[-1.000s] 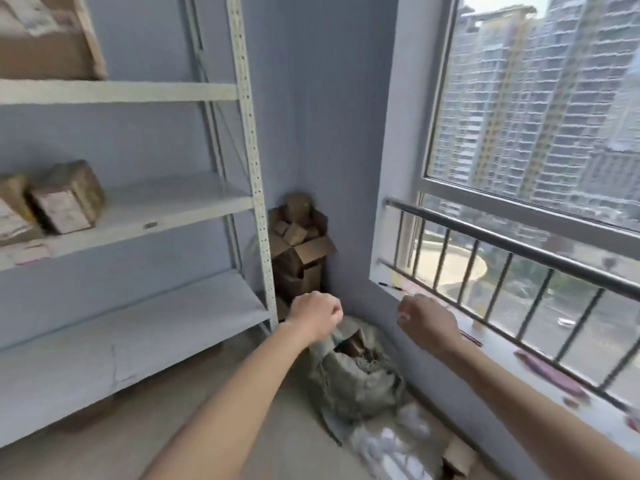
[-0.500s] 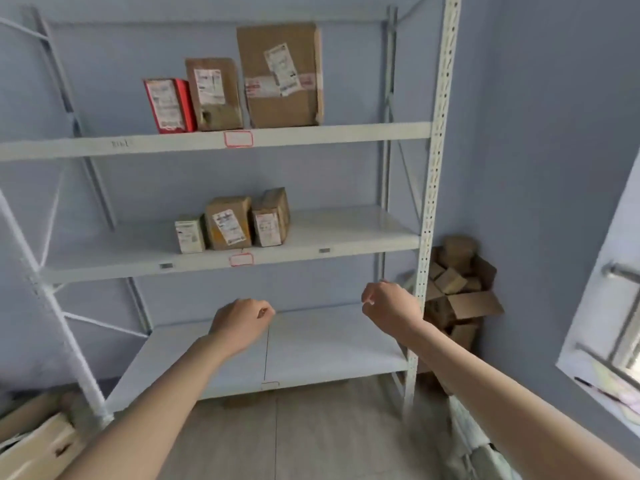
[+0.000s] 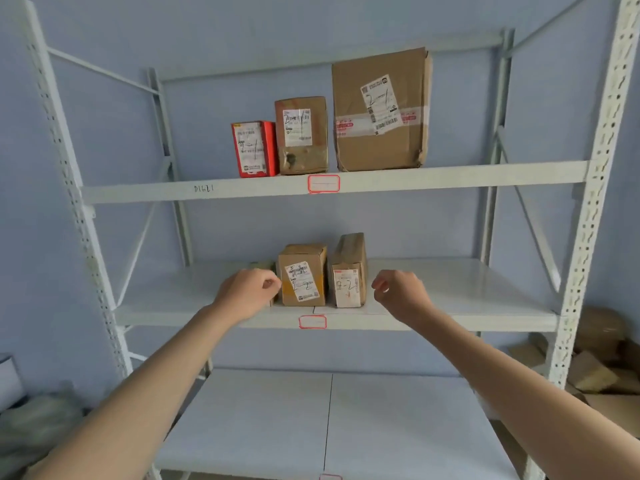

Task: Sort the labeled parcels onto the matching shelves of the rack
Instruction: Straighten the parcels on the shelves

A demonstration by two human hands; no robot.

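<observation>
Small parcel storeroom or sorting room, improvised rather than industrial. Main evidence: a white boltless steel rack (image 3: 585,209) with perforated uprights, standing flat against a plain pale-blue painted wall (image 3: 242,26). Red-bordered label stickers (image 3: 323,183) sit on the front edges of its shelves, with a handwritten code to the left of the upper one. On the rack, taped cardboard parcels (image 3: 379,112) carry printed shipping labels overwritten with marker numbers (courier-style barcodes visible). To the right of the rack, low on the floor, a heap of empty, flattened cardboard boxes (image 3: 599,372). Left of the rack, low down, grey bundled material, too blurred to identify.
</observation>
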